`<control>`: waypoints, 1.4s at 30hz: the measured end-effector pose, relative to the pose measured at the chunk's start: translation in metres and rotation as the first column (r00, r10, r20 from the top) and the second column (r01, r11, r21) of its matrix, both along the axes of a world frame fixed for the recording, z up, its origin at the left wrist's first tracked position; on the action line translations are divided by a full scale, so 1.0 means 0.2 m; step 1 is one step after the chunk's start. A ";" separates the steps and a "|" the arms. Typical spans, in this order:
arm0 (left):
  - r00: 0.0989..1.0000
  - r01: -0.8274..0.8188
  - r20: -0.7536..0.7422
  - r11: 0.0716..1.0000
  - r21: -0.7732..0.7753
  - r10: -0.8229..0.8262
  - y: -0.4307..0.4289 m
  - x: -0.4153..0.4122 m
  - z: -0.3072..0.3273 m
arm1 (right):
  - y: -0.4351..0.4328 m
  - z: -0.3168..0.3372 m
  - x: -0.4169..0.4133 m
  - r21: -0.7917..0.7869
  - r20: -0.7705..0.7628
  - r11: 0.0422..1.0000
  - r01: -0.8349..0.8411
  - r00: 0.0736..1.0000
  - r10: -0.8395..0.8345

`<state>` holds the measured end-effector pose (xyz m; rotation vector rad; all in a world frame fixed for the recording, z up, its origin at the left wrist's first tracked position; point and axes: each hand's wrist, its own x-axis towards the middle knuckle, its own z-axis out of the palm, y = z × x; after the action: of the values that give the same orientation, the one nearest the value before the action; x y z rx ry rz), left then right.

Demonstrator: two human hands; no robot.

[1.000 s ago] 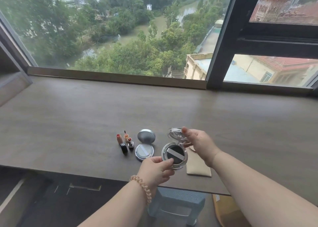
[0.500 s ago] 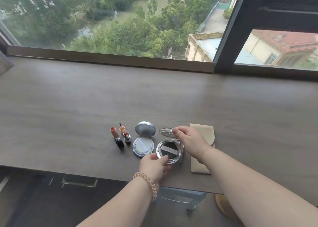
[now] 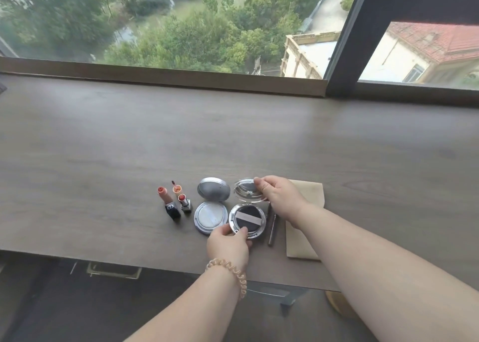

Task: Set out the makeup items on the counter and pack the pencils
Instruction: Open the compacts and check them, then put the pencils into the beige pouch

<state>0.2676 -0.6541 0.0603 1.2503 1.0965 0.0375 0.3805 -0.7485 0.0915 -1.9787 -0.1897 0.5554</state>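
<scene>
**Makeup row on the desk, both hands on the right compact**

We record items from left to right on the grey wood-grain desk [image 3: 103,139], which runs below a window sill.

Leftmost: an uncapped lipstick [image 3: 168,204] with a black base, leaning slightly. Just beside it stands a smaller lipstick [image 3: 184,202] on a silver base, with a thin lip-gloss wand [image 3: 175,186] behind it; we cannot tell whether these two touch.

Next: a silver compact [image 3: 211,213], lid up, with a pale puff showing in its base.

Touching its right edge is a second open compact [image 3: 247,218] holding a dark puff crossed by a light band. Our left hand [image 3: 228,243], a coiled bracelet [image 3: 233,271] on the wrist, pinches the near rim of this base between thumb and fingers: grip closed on the compact. Our right hand [image 3: 278,195] pinches the edge of its raised clear lid [image 3: 246,189]: grip likewise closed on the compact.

Just right of the base lies a dark pencil [image 3: 272,225], flat on the desk and pointing away from us. Right of that, a beige pouch [image 3: 305,227] lies flat, partly covered by our right forearm.
</scene>
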 end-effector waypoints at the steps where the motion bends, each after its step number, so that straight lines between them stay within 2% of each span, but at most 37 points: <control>1: 1.000 -0.015 0.001 1.000 0.003 0.015 0.00 0.00 0.00 | 0.00 0.00 0.00 -0.001 0.005 1.000 -0.003 1.000 0.003; 6: 0.998 -0.055 0.004 0.997 0.045 0.055 0.01 -0.01 0.00 | 0.01 0.00 0.02 0.029 0.021 0.999 -0.026 0.999 0.026; 12: 0.999 -0.022 -0.033 0.992 0.122 0.027 0.02 0.00 -0.02 | 0.00 -0.02 0.01 0.037 0.032 0.999 -0.031 0.999 0.030; 21: 0.993 0.039 -0.122 0.973 0.226 -0.012 -0.03 -0.01 -0.02 | -0.02 -0.03 0.04 -0.182 0.061 0.982 -0.057 0.996 0.069; 27: 0.989 0.030 -0.145 0.977 0.211 0.001 -0.04 -0.01 -0.03 | 0.00 0.00 0.04 -0.213 0.024 0.972 -0.098 0.994 0.106; 29: 0.989 0.026 -0.149 0.978 0.205 0.005 -0.03 -0.02 -0.02 | -0.01 0.02 0.03 -0.192 0.055 0.979 -0.065 0.996 0.077; 31: 0.987 0.028 -0.158 0.979 0.204 0.004 -0.03 -0.02 -0.01 | -0.06 0.02 0.00 -0.178 0.152 0.980 0.088 0.987 -0.061; 33: 0.986 0.036 -0.169 0.975 0.219 0.001 -0.03 -0.04 -0.01 | -0.14 -0.01 -0.06 -0.257 0.262 0.932 0.255 0.947 -0.187; 34: 0.984 0.050 -0.177 0.970 0.240 -0.007 -0.03 -0.05 -0.01 | -0.18 -0.03 -0.10 -0.335 0.301 0.894 0.296 0.933 -0.196; 37: 0.984 0.062 -0.176 0.956 0.285 -0.011 -0.05 -0.07 0.00 | -0.24 -0.10 -0.21 -0.512 0.344 0.810 0.285 0.932 -0.111; 42: 0.991 0.066 -0.127 0.970 0.234 -0.037 -0.07 -0.06 0.03 | -0.19 -0.15 -0.27 -0.659 0.404 0.703 0.266 0.914 0.033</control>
<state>0.2553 -0.6686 0.0661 1.5121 1.1905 0.0551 0.3258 -0.7861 0.0615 -2.8377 -0.0897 0.1231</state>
